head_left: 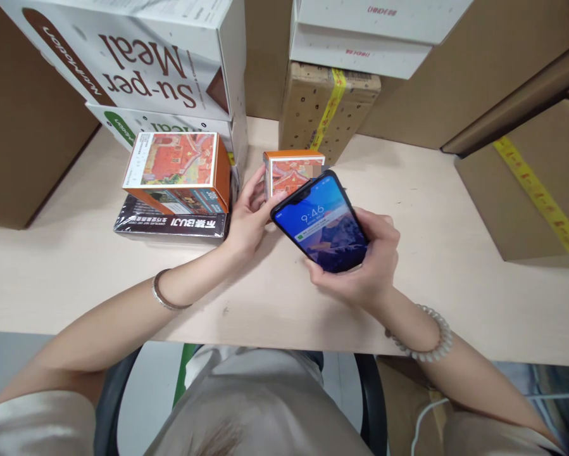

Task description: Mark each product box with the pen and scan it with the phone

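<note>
My right hand [367,259] is wrapped round the lower part of a smartphone [329,221], which is tilted with its screen lit and showing 9:46. Behind the phone stands a small orange box [288,171] with an illustrated front, its lower right part hidden by the phone. My left hand [250,215] grips that box at its left side, thumb across the front near the phone's upper left corner. To the left of this hand, a larger orange illustrated box [177,164] rests on a black shrink-wrapped box [170,218] with white lettering.
White meal boxes [146,57] are stacked at the back left. At the back middle, white boxes [364,38] sit above a brown carton [307,101] with yellow tape. Another taped carton [516,196] stands at the right. The pale table's [265,310] front edge runs before my body.
</note>
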`<state>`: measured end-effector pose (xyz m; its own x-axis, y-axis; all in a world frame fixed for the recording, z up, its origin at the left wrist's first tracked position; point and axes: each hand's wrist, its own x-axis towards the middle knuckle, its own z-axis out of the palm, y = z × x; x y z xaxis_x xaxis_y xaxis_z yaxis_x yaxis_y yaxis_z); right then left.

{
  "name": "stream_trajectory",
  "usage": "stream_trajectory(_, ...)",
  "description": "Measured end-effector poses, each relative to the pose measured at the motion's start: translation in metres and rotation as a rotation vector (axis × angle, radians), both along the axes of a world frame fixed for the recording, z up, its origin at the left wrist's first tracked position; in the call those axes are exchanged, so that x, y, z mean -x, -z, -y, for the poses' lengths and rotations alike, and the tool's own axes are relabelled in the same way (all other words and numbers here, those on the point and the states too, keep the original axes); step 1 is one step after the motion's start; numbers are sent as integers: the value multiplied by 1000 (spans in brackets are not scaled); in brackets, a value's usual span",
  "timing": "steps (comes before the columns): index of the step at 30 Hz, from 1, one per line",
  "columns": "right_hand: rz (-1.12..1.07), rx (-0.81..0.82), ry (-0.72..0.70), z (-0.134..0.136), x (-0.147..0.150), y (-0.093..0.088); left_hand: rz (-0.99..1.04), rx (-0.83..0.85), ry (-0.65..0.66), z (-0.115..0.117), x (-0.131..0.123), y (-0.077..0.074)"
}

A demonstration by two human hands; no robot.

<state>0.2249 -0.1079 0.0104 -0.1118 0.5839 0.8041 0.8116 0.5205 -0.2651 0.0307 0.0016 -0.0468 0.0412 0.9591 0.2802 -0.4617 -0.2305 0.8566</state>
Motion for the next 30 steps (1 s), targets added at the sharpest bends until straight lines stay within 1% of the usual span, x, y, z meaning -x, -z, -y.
stream_trajectory(4, 15, -56, 20, 0, 1, -1, 34, 33, -5, 2, 0, -3)
stream_trajectory(9, 24, -26, 75, 2, -1, 0, 71, 66, 19, 6, -1, -11)
stream_trajectory(14, -12, -93, -25, 1, -2, 0, 66, 87, -13, 8, -4, -13)
stream_trajectory(16, -24, -67, -28, -2, -4, 1, 49, 86, -44, 8, -4, -11)
stream_trajectory(18, -57, 1, -15, -7, -9, 1, 34, 98, -58, 9, -5, -9)
stream_trajectory(20, -120, 109, 36, -13, -17, 1, 31, 133, -80, 10, -4, -7)
stream_trajectory(23, -219, 319, 188, -26, -34, -4, 40, 205, -151, 14, -3, -9)
stream_trajectory(25, -255, 427, 283, -35, -44, -9, 49, 237, -165, 19, -2, -13)
stream_trajectory(27, -263, 517, 338, -42, -52, -14, 55, 249, -112, 24, -2, -19)
stream_trajectory(30, -200, 651, 310, -46, -53, -18, 83, 228, -3, 31, -2, -27)
